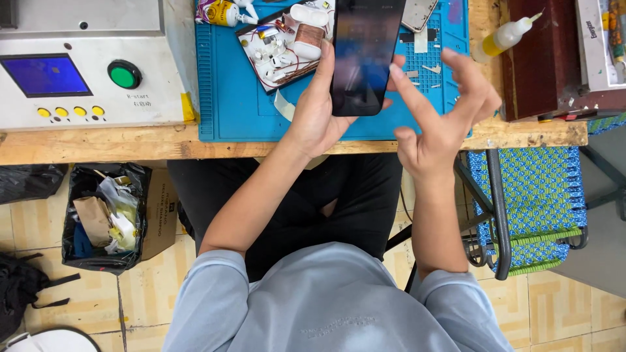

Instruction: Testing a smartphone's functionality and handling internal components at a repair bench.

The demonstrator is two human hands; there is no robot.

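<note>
Phone (362,55) gripped in left hand (317,117); right hand (443,111) splayed.

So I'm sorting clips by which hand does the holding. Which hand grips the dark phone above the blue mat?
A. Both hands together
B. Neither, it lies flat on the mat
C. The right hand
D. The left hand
D. The left hand wraps the lower edge of the phone above the blue mat, while the right hand hovers beside it, fingers spread and off the phone.
</note>
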